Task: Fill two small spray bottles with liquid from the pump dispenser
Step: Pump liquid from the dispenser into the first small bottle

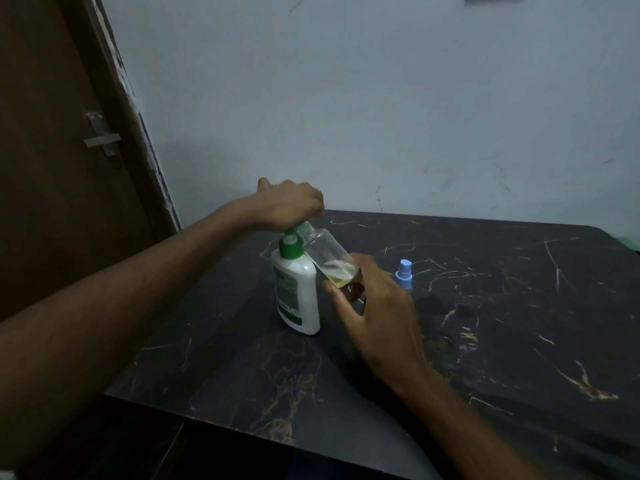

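A white pump dispenser [298, 296] with a green pump head stands upright on the black marble table [485, 323]. My left hand [291, 204] lies over the pump head with its fingers curled round it. My right hand [377, 306] holds a small clear spray bottle [329, 254] by its base, tilted so that its open mouth meets the green nozzle. A little yellowish liquid lies in the bottle's lower end. A second small bottle with a blue spray cap [403, 274] stands just behind my right hand, its body mostly hidden.
A pale wall [381, 98] rises behind the table. A brown door [62, 168] with a metal latch is at the left. The table's front edge runs diagonally across the lower left.
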